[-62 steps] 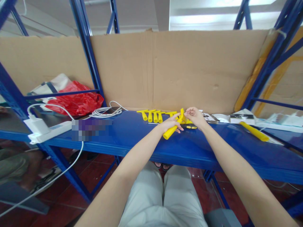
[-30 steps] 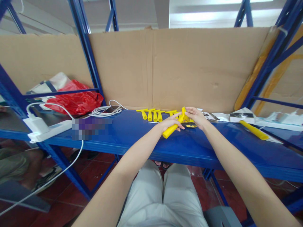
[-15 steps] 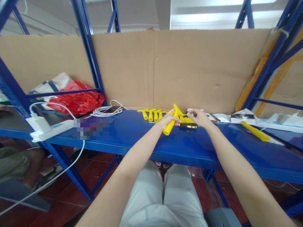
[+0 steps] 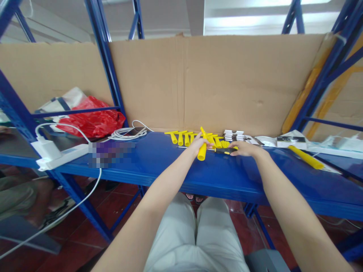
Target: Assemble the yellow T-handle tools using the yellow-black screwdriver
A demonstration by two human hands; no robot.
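The left hand (image 4: 197, 144) is closed around a yellow tube (image 4: 202, 153), gripping it near the middle. The tube's long axis stands steeply, almost upright: its open lower end points down toward the person and its thin upper end tips away toward the cardboard (image 4: 227, 83) at the back. The tube is held just above the blue shelf (image 4: 170, 166), not resting on it. The right hand (image 4: 246, 148) lies low on the shelf just to the right, well apart from the tube, with its fingers stretched leftward. They reach the right end of a black and yellow screwdriver (image 4: 224, 150), which lies flat with its long axis running left to right between the two hands; whether the fingers have closed on it cannot be told. Behind the hands lie loose yellow pieces (image 4: 218, 141), and to the left a row of yellow pieces (image 4: 181, 137) stands side by side. Farther right lies a long yellow rod (image 4: 304, 157).
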